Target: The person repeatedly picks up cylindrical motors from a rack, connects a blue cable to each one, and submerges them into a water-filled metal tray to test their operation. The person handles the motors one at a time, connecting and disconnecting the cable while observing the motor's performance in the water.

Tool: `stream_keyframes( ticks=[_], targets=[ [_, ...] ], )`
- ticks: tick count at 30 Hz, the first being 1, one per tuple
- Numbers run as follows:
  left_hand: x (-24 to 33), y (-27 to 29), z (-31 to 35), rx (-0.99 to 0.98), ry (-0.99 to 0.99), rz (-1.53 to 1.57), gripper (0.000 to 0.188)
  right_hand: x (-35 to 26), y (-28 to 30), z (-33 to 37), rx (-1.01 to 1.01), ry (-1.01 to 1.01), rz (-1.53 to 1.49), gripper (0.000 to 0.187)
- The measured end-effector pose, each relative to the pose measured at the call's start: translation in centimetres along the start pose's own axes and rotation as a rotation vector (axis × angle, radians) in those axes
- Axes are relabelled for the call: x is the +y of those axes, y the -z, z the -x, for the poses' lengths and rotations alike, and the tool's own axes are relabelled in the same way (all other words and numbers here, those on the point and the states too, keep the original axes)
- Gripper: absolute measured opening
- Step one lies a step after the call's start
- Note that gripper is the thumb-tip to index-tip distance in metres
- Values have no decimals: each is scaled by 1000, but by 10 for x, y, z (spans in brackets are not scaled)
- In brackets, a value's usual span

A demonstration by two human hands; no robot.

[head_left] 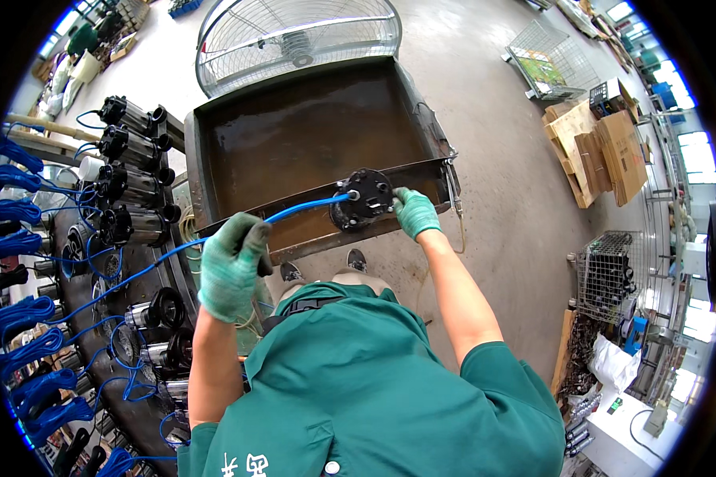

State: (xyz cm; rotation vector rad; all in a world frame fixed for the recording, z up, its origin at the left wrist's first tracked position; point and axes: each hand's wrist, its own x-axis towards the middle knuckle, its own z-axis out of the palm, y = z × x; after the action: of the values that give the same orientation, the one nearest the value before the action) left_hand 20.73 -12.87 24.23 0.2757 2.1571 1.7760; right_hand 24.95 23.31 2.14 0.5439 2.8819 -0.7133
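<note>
A submersible pump [363, 198] with a round black bolted top is at the narrow front trough of a water-filled metal tank [201, 171]. A blue cable [306, 206] runs from its top to the left. My right hand [416, 213], in a green glove, is closed at the right edge of the pump's top. My left hand [235, 266], gloved alike, has its fingers curled around the cable, left of the pump. From there the cable goes on down to the left bench. The pump's lower body is hidden below its top.
On the left, several steel-and-black pumps [131, 184] lie on a dark bench [83, 298] beside bundled blue cables [24, 318]. Beyond the tank stands a large caged fan [298, 44]. To the right are a wooden pallet [569, 151], cardboard [620, 155] and a wire cage [608, 274].
</note>
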Motion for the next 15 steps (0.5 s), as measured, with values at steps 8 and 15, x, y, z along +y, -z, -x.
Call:
stream_keyframes(
  ticks=[8,15],
  targets=[
    [-12,-5,-7,32,23,24,32,13,-43,-5,17,-75,7,25],
    [-17,-7,-5,-5,47,38,23,17,-43,-6,4,-84,-70,22]
  ],
)
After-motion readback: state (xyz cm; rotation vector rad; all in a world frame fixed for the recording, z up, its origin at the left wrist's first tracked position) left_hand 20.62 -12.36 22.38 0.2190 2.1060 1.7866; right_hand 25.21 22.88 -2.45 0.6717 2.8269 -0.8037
